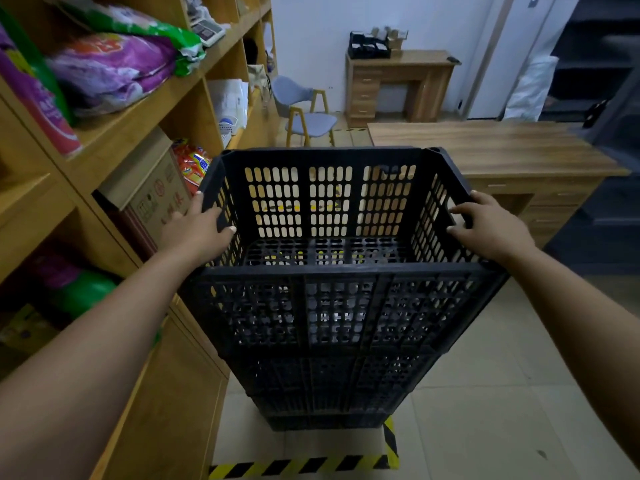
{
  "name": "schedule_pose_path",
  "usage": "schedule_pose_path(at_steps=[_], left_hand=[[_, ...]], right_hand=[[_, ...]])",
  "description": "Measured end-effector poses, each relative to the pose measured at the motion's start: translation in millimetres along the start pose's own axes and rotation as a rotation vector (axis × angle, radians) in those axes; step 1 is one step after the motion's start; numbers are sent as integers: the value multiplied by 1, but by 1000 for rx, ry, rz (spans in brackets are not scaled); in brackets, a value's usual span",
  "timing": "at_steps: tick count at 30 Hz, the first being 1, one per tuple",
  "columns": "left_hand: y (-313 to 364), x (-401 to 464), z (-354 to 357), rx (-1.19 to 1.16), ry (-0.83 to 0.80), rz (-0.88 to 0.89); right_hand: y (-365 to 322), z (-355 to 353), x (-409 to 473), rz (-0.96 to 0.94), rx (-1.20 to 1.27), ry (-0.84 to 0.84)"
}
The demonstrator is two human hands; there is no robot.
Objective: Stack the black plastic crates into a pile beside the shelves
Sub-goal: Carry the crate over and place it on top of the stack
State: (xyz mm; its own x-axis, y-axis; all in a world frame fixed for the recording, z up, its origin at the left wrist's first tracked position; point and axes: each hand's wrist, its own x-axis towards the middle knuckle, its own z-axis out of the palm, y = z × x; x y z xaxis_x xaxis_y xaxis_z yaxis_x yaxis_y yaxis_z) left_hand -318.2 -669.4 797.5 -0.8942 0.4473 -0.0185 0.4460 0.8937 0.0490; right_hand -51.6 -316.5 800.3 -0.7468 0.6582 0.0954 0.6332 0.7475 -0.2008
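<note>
Two hands, left (197, 230) and right (491, 226), clamped on opposite rims of the top black crate (329, 202), sitting on a pile (329, 375) of at least three, on tiled floor (485, 393) beside wooden shelves (145, 109), two desks and one chair (304, 109) behind.

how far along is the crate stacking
Done: a pile of black crates already stands beside the wooden shelves. In hand: the left hand and right hand grip the top crate by its side rims. Left: letting go; no loose crates are in view.
</note>
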Motion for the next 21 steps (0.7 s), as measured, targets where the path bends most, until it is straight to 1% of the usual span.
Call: schedule_pose_path(at_steps=[3, 5, 8, 11, 15, 18, 21], left_hand=[[0, 5, 0, 33, -21, 11], [-1, 4, -1, 3, -36, 19], [-6, 2, -3, -23, -52, 47], [-6, 2, -6, 6, -89, 57], [-2, 5, -5, -17, -60, 41], [1, 5, -6, 10, -53, 37], [-2, 2, -7, -43, -59, 34]], right_hand=[[-5, -2, 1, 9, 14, -15], [-4, -3, -1, 11, 33, -32], [-2, -6, -5, -12, 17, -102], [-1, -7, -8, -19, -5, -172], [-3, -5, -3, -11, -11, -126], [-6, -7, -4, 2, -6, -100], [-5, -6, -10, -11, 32, -41]])
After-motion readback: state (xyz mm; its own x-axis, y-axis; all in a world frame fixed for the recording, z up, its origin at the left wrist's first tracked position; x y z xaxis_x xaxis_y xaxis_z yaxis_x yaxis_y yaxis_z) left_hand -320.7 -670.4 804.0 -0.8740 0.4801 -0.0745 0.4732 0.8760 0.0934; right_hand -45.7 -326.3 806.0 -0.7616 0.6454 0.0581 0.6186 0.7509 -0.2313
